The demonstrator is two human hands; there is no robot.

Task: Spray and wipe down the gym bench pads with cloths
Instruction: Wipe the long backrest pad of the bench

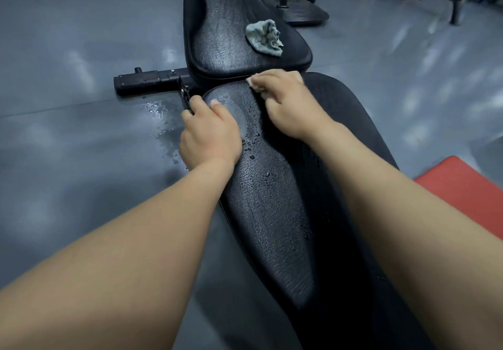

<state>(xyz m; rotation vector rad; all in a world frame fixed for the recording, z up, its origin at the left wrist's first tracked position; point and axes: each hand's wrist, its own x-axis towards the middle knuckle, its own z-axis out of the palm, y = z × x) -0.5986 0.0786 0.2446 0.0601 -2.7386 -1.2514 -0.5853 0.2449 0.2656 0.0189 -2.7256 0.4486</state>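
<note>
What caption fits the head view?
Right hand holds a cloth on the wet near pad; left hand grips its edge; grey rag beyond.

crumpled cloth [264,37] on far pad [226,36], bare pad surface to its left

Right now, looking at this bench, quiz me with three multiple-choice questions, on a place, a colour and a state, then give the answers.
1. Where does the crumpled grey-green cloth lie? A on a chair; B on the far pad; C in a bucket.
2. What colour is the cushion at the right edge? A red; B blue; C yellow.
3. What is the right hand doing? A hanging idle; B pressing a light cloth on the near pad; C holding a bottle.
Answers: B, it sits atop the far pad; A, it is plainly red; B, its fingers bear on the light cloth.
</note>
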